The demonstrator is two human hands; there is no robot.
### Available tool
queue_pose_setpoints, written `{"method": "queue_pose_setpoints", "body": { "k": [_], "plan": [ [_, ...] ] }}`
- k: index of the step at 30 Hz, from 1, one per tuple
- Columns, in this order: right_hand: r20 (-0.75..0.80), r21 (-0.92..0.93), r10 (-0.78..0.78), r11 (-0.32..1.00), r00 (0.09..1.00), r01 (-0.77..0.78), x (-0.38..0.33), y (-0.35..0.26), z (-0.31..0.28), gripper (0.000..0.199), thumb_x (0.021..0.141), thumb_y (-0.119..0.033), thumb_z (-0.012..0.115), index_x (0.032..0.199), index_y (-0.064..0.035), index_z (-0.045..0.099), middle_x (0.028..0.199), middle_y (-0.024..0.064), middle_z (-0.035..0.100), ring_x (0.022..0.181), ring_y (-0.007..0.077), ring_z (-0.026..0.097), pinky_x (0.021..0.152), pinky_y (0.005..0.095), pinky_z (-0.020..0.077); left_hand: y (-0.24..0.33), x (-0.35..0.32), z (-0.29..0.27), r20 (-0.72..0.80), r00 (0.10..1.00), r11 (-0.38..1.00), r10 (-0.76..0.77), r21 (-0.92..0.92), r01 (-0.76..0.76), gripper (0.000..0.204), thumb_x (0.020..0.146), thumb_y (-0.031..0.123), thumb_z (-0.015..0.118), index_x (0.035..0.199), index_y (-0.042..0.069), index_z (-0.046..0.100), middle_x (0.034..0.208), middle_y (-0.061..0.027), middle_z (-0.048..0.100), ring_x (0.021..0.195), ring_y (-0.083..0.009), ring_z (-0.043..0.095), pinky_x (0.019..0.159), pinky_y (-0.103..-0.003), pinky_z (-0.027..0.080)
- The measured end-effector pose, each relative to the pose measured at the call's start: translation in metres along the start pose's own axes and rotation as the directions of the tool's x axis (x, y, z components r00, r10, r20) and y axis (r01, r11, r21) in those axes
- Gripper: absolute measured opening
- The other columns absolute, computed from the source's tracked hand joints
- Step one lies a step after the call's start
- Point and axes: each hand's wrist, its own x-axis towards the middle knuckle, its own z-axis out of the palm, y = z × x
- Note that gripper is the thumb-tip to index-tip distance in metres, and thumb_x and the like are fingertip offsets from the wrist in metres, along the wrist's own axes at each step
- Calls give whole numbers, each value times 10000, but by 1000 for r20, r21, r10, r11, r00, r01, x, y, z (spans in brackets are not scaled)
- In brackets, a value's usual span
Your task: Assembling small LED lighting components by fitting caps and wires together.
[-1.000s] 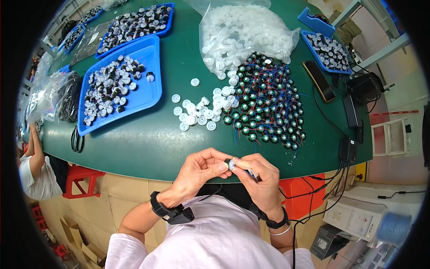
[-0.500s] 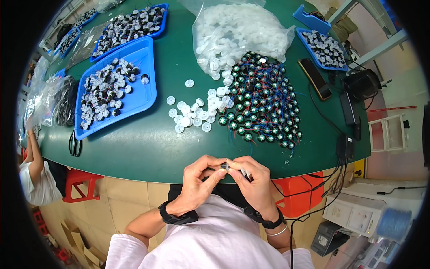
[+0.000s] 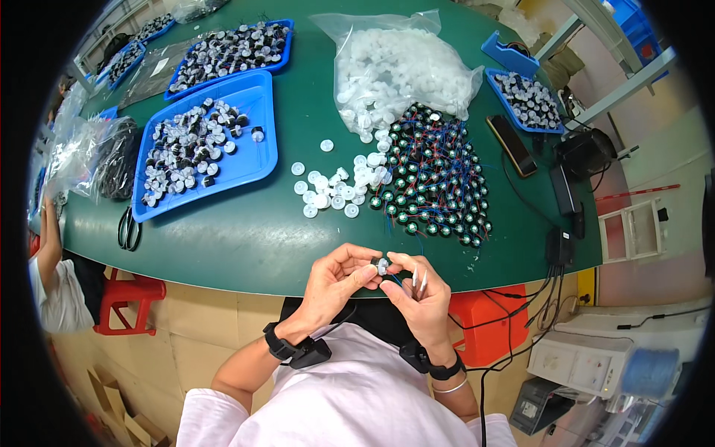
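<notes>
My left hand (image 3: 333, 281) pinches a small round black part with a whitish cap (image 3: 382, 266) between thumb and fingertips, above the table's front edge. The cap faces my right hand (image 3: 424, 298). That hand is curled beside the part, its thumb and index finger apart, with a pair of slim silver tips, seemingly tweezers (image 3: 416, 281), held among its fingers. A thin blue wire shows between the hands. Farther away on the green table lie loose white round caps (image 3: 351, 211) and a dense cluster of black round parts with green tops and red and blue wires (image 3: 432, 179).
A clear bag of white caps (image 3: 402, 67) lies behind the cluster. Blue trays (image 3: 257, 160) with capped parts stand at left, another tray (image 3: 525, 100) at far right. Scissors (image 3: 129, 231), a phone (image 3: 512, 145) and black cables (image 3: 558, 249) lie near the edges. Another person's arm (image 3: 51, 242) is at left.
My hands have drawn slightly apart, and the right fingertips have come away from the part. Its whitish cap now shows, as do the silver tips in my right hand. The whole view has shifted a little.
</notes>
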Motion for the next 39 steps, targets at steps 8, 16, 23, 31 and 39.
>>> {"method": "queue_pose_setpoints", "body": {
  "k": [8,16,23,31,39],
  "plan": [
    [-1,-180,-165,970,986,162,7,4,8,210,795,-17,695,1002,-9,659,877,67,609,684,106,547,556,240,422,-1,2,-9,53,996,996,-69,-52,72,191,917,115,596,1054,-15,569,984,-105,655,825,-112,628,755,-250,530],
    [-33,-191,-215,960,976,205,16,-2,10,176,773,-11,715,943,-30,675,834,57,621,664,124,567,547,242,429,14,6,-15,66,979,963,-193,-181,202,223,914,144,598,1061,-22,574,961,-109,654,851,-160,654,741,-252,555],
    [122,-391,-319,855,940,342,17,-18,8,187,749,36,679,904,-26,595,847,105,608,675,248,620,550,316,491,29,14,-26,195,936,955,-293,112,275,204,912,138,600,1034,-26,602,957,-101,658,848,-141,632,684,-251,545],
    [137,-383,-328,853,935,355,8,-16,5,140,773,22,674,866,-26,580,777,107,587,654,237,591,545,305,466,40,8,-8,204,940,905,-273,387,179,260,871,56,640,1099,-62,596,994,-106,655,850,-135,630,785,-262,534],
    [-40,-93,-221,972,975,216,0,-25,-29,148,800,-51,701,934,-36,641,833,60,623,616,103,535,517,220,400,28,-9,1,-8,999,948,52,314,-46,271,832,-71,618,1097,-19,598,1009,-105,599,929,-146,615,830,-253,537]
  ]
}}
